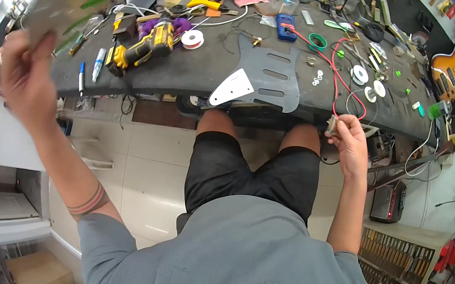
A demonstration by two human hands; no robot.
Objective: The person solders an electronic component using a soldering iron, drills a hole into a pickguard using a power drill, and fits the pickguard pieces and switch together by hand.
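My left hand [28, 81] is raised at the far left, its fingers closed on the edge of a flat, see-through plastic piece [63, 11] with green marks. Motion smears this piece, and I cannot tell whether it is a bag or a sheet. At the bench's front edge, my right hand [351, 147] pinches a small metallic part [331, 125] between thumb and fingers; its exact kind is unclear. Beside that hand, a red cable [339, 82] runs from the blue multimeter [286, 27]. A grey guitar pickguard [274, 70] lies between my hands, partly under a white plate [233, 88].
On the dark bench [184, 76] lie a yellow cordless drill [145, 45], a solder spool [193, 39], white spools [359, 75] and green tape [317, 41]. Two markers [81, 78] sit near the left front edge. A sunburst guitar body [448, 70] stands at the right.
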